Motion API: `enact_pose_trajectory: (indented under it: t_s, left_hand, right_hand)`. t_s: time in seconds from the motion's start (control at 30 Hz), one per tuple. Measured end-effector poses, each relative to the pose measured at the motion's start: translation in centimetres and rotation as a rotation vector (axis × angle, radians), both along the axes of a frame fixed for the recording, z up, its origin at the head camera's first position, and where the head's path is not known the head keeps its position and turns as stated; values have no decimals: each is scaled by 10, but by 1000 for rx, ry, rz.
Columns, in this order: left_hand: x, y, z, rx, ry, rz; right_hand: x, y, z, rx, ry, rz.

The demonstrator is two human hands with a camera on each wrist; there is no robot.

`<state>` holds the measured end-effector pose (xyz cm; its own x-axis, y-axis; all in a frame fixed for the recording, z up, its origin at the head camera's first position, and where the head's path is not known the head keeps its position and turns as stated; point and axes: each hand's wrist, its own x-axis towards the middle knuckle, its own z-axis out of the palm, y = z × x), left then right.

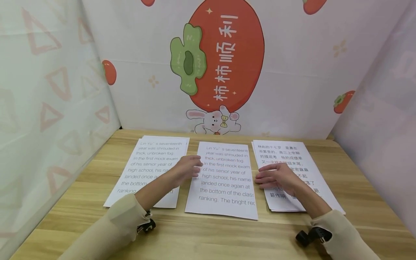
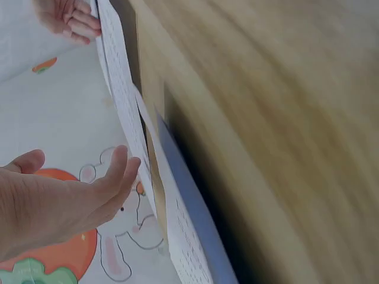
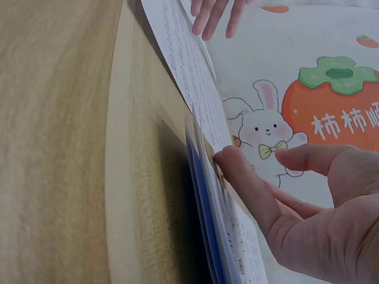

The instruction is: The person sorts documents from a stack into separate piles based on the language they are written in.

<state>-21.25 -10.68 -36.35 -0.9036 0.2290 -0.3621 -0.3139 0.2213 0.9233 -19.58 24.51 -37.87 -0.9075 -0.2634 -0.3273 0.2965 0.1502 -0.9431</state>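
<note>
Three portions of printed paper lie side by side. The left stack [image 1: 159, 166] and the middle sheet [image 1: 224, 180] carry large English text; the right stack [image 1: 292, 155] carries Chinese text. My left hand [image 1: 186, 168] is over the gap between the left stack and the middle sheet, fingertips at that sheet's left edge. Its fingers [image 2: 112, 186] are extended and hold nothing. Over the left part of the right stack is my right hand [image 1: 281, 178], its loosely bent fingers [image 3: 249, 183] pointing toward the middle sheet. Whether these fingertips touch paper, I cannot tell.
The papers lie on a wooden table [image 1: 208, 240]. Behind it hangs a white backdrop [image 1: 139, 97] with a large red persimmon [image 1: 240, 54] and a rabbit drawing [image 1: 212, 121]. Patterned cloth [image 1: 58, 108] encloses the left side. A black wrist device [image 1: 313, 236] is on the right sleeve.
</note>
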Motion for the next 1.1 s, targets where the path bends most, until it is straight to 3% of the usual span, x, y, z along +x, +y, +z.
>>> enact_pose_trajectory:
  t_s: [0.27, 0.73, 1.1]
  left_hand:
    - [0, -24, 5, 7, -31, 42]
    - [-5, -32, -2, 128, -115, 145]
    - [-3, -34, -6, 137, -111, 126]
  right_hand:
    - [3, -2, 3, -25, -40, -12]
    - [3, 1, 2, -120, -98, -17]
    - [4, -3, -2, -163, -134, -4]
